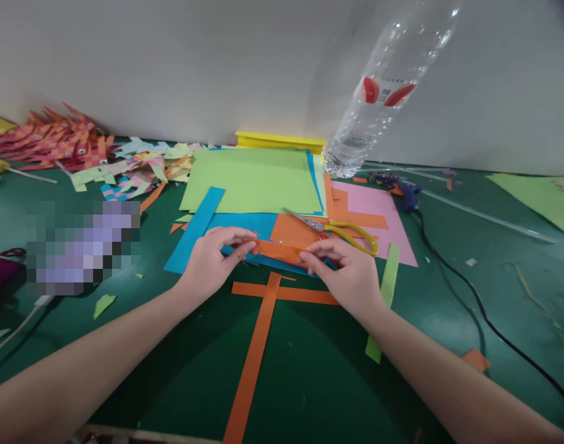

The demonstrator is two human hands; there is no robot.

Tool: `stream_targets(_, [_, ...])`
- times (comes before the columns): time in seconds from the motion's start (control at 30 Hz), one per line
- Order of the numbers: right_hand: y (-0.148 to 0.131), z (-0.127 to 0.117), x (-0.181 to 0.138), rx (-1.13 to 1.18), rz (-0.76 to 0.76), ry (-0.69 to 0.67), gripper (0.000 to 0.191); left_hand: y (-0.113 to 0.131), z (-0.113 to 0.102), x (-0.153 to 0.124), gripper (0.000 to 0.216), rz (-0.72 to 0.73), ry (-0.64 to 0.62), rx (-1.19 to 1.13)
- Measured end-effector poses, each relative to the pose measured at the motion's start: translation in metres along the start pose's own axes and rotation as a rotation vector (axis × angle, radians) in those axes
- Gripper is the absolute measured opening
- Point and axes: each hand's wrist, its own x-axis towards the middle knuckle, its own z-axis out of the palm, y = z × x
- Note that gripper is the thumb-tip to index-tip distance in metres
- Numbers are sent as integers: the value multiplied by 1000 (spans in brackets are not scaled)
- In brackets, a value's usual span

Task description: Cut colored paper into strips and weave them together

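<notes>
Between my two hands an orange paper strip (pixel 278 250) is held level above the table. My left hand (pixel 213 256) pinches its left end between thumb and fingers. At the other end, the thumb and fingers of my right hand (pixel 344 265) are closed on it. Just below lie two more orange strips, a long one (pixel 256 364) running toward me and a crosswise one (pixel 307 295) meeting it near its far end. Scissors with yellow handles (pixel 351 231) rest beyond my right hand on coloured paper. A green strip (pixel 389 280) lies partly beside my right wrist.
Green sheets (pixel 254 179) are stacked at the back, with blue paper (pixel 177 259) and pink paper (pixel 397 240) around them. A clear bottle (pixel 378 92) leans by the wall. A glue gun (pixel 408 196) trails its black cord at right. Woven paper pieces (pixel 55 145) pile up at left.
</notes>
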Motion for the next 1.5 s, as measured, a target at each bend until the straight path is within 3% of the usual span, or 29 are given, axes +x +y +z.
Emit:
stream_targets(0.13, [1, 1, 0, -134, -93, -48, 14, -1, 3, -2, 34, 139, 56, 181])
stream_targets(0.23, [4, 1, 2, -211, -115, -48, 14, 0, 4, -4, 33, 309, 76, 292])
stream_targets(0.37, [6, 0, 3, -217, -102, 10, 8, 2, 6, -6, 13, 542, -29, 395])
stream_targets(0.43, [5, -1, 3, -200, -102, 16, 7, 2, 7, -7, 16, 594, -126, 416])
stream_targets(0.63, [4, 0, 1, -167, -115, -5, 8, 4, 8, -9, 48, 556, -334, 468])
stream_targets(0.8, [2, -1, 0, -177, -126, -25, 9, 3, 8, -9, 47, 527, -399, 464])
stream_targets(1.27, [3, -2, -1, -202, -176, -36, 10, 2, 7, -6, 20, 504, -372, 260])
stream_targets(1.4, [1, -2, -3, -207, -356, -57, 10, 3, 7, -7, 8, 505, -331, 136])
stream_targets(1.5, [-2, -2, -6, -185, -515, -117, 21, 6, 5, -6, 14, 399, -251, 63])
